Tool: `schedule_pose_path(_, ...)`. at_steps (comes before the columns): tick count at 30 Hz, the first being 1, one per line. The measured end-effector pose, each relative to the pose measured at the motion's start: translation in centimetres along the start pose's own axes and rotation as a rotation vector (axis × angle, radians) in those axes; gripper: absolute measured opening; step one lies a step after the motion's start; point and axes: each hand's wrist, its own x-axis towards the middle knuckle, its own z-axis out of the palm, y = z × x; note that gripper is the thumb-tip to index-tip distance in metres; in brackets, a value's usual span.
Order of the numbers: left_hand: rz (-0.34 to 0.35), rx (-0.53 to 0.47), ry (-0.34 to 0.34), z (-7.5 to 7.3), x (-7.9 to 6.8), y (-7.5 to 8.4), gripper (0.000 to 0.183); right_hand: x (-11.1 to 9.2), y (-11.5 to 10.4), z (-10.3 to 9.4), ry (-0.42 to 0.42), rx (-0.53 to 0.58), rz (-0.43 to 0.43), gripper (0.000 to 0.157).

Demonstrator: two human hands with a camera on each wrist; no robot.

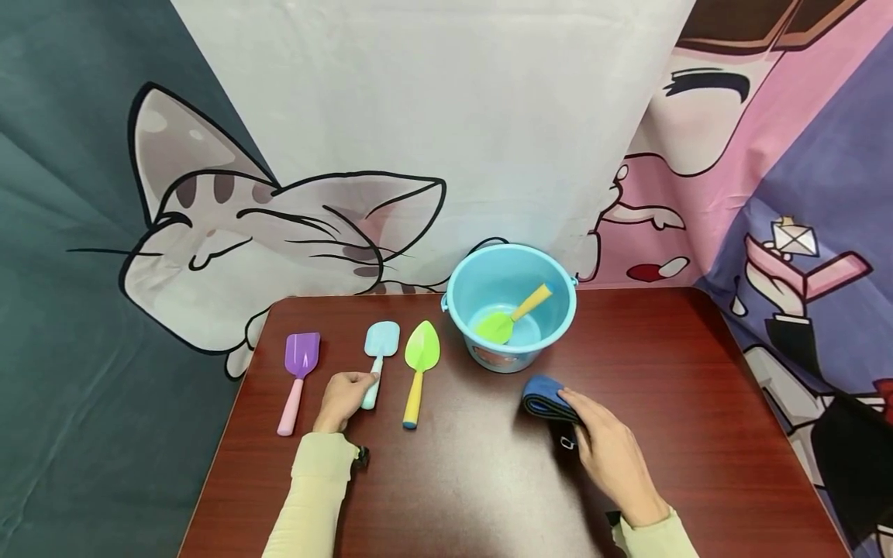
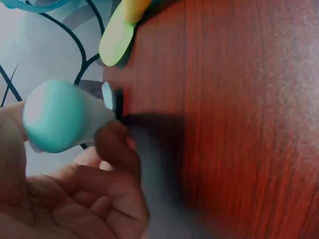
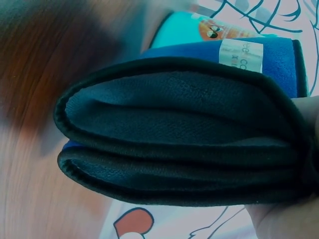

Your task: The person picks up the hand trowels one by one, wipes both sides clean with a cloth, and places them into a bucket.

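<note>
My left hand (image 1: 343, 397) pinches the mint handle of a toy shovel with a light blue blade (image 1: 382, 339). In the left wrist view the rounded handle end (image 2: 55, 117) faces the camera between thumb and fingers (image 2: 112, 184). My right hand (image 1: 614, 449) grips a folded blue cloth (image 1: 543, 395) with black edging, and a small metal ring (image 1: 567, 442) hangs beneath it. Close up in the right wrist view, the cloth's dark folds (image 3: 179, 114) and a white label (image 3: 241, 56) show. The right fingers are mostly hidden there.
A blue bucket (image 1: 481, 353) stands at the table's back edge, holding a small green shovel with a yellow handle (image 1: 532, 302). A green shovel (image 1: 422, 349) lies right of the left hand, a purple one with a pink handle (image 1: 302, 356) to its left. Printed fabric (image 1: 446, 116) hangs behind.
</note>
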Motion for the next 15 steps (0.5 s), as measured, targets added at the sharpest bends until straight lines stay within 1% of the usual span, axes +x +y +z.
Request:
schedule_pose_path(5,0.006,-0.018,0.056,0.2,-0.1,0.0,0.037,0.1,-0.1,-0.1,-0.003,-0.002,-0.010,0.058)
schedule_pose_path(9,0.021,0.015,0.104,0.1,-0.5,0.1,0.036,0.0,-0.3,0.0,0.005,-0.005,-0.019,0.059)
schedule_pose_path(12,0.051,0.044,0.130,0.0,-1.2,0.3,0.034,-0.1,-0.4,0.1,0.014,-0.001,-0.023,0.060)
schedule_pose_path(15,0.083,0.068,0.144,-0.1,-2.4,0.6,0.031,0.0,-0.7,0.3,0.019,0.012,-0.022,0.062)
